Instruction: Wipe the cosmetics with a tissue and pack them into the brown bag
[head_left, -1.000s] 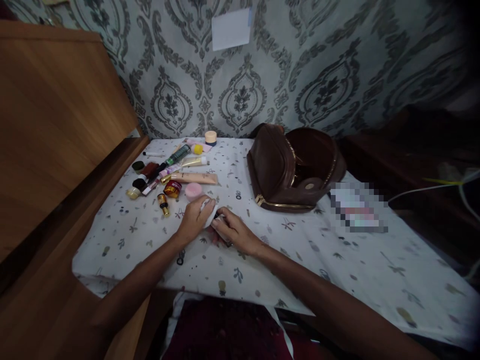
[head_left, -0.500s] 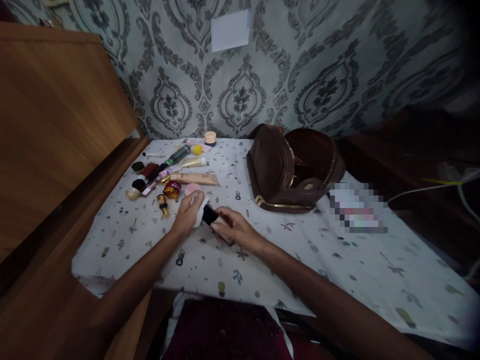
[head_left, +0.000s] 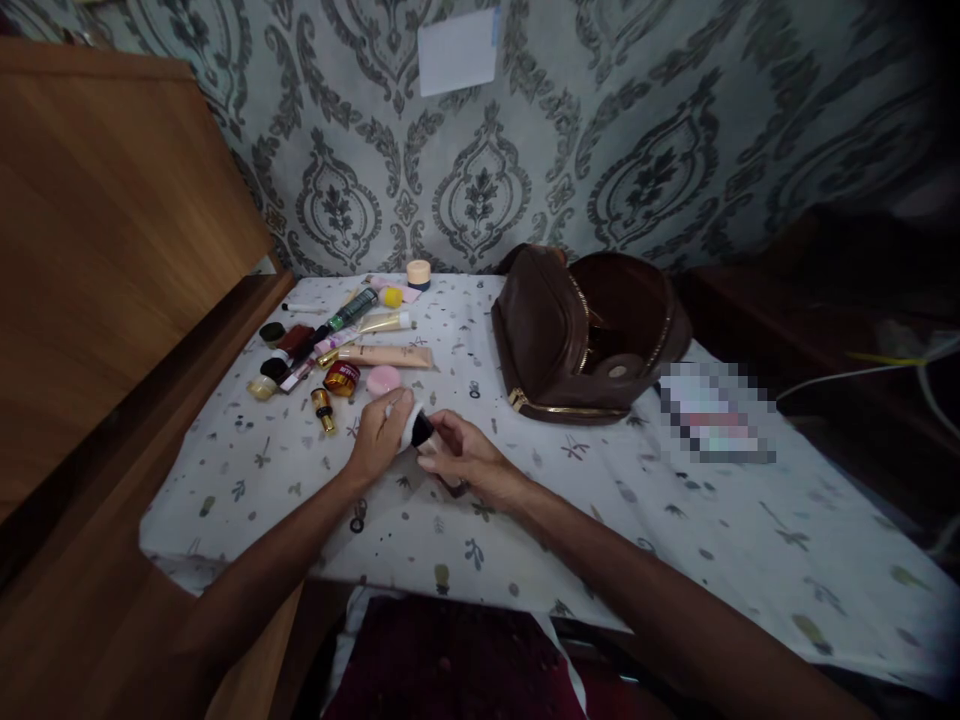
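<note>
My right hand is closed around a small bottle with a black cap and a beige body, perhaps foundation. A white cloth or wipe is pinched in my left hand and pressed against the capped end. Just beyond the left hand lies a round pink case. Left of it are a red and gold jar and a small gold and black bottle. A peach tube lies behind these.
An open brown bag with a gold zip stands right of centre. Several cosmetics, among them a green tube and a cream jar, lie at the back left. A blurred-out item is on the right; a wooden cabinet borders the left.
The cloth has moved slightly right and down over the black cap, covering more of it. The bottle is tilted more upright. The pink case shows more fully.
</note>
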